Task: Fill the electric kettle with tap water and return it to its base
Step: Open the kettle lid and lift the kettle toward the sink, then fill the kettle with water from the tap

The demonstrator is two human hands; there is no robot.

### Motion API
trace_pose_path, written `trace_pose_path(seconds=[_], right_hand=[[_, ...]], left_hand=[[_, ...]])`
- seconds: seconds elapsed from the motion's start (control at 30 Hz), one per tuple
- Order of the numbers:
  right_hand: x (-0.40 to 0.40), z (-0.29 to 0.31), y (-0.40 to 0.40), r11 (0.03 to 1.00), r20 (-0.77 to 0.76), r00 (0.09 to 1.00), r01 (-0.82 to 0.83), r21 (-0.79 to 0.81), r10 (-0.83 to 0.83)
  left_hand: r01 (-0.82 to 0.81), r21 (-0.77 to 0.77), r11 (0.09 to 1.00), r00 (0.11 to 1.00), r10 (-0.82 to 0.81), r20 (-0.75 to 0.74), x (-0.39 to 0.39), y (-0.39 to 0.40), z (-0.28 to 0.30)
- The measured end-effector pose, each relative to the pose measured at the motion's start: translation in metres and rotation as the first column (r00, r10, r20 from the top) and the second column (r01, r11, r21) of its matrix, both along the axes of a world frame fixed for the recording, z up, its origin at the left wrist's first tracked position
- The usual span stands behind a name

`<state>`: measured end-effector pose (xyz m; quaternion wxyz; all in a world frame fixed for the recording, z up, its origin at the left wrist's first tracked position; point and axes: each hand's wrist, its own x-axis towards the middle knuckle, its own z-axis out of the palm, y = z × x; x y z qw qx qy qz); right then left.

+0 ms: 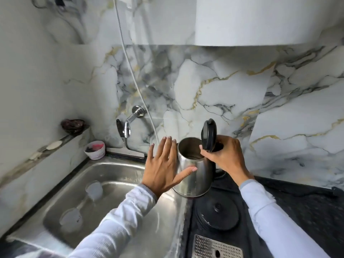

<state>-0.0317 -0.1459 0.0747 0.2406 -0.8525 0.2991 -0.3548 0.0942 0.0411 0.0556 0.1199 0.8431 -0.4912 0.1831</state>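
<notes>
A stainless steel electric kettle (pixel 195 175) hangs in the air above the seam between sink and counter, its black lid (pixel 209 135) flipped upright. My right hand (pixel 223 155) grips the kettle's black handle from the right. My left hand (pixel 163 164) is spread flat with fingers apart beside the kettle's left wall, the thumb touching the steel. The round black kettle base (pixel 217 213) lies bare on the dark counter just below the kettle. A chrome wall tap (pixel 128 125) sticks out over the sink's back edge, left of the kettle.
The steel sink (pixel 61 183) holds two clear plastic cups (pixel 94 190). A small white tub (pixel 95 149) stands at the sink's back corner, below a ledge with a dark dish (pixel 73 125). A metal grater (pixel 216 248) lies near the front of the dark counter (pixel 307 202).
</notes>
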Motion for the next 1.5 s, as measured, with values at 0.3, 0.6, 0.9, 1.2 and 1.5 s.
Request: trace_pose_path(seconds=[0.3,0.6,0.9,1.2,1.5], right_hand=[[0.154,-0.015,0.085,0.998,0.005,1.0,0.003,0.062,-0.003],[0.254,-0.074,0.117,0.993,-0.136,0.991,0.004,0.119,0.013],[0.286,-0.11,0.096,0.992,-0.224,0.974,0.063,0.11,-0.037],[0.3,-0.113,0.088,0.996,-0.199,0.98,0.024,0.089,-0.006],[0.306,-0.105,0.086,0.992,-0.123,0.992,0.012,0.124,0.003]], left_hand=[[-0.019,0.08,0.997,0.999,0.015,0.042,0.155,0.085,-0.008],[-0.035,0.201,0.979,0.998,0.046,-0.05,0.253,0.113,-0.069],[-0.121,0.102,0.987,0.94,0.147,-0.306,0.31,0.041,-0.038],[-0.243,0.136,0.961,0.936,0.269,-0.229,0.301,0.005,-0.054],[0.048,0.169,0.984,0.99,-0.025,-0.136,0.34,0.006,-0.051]])
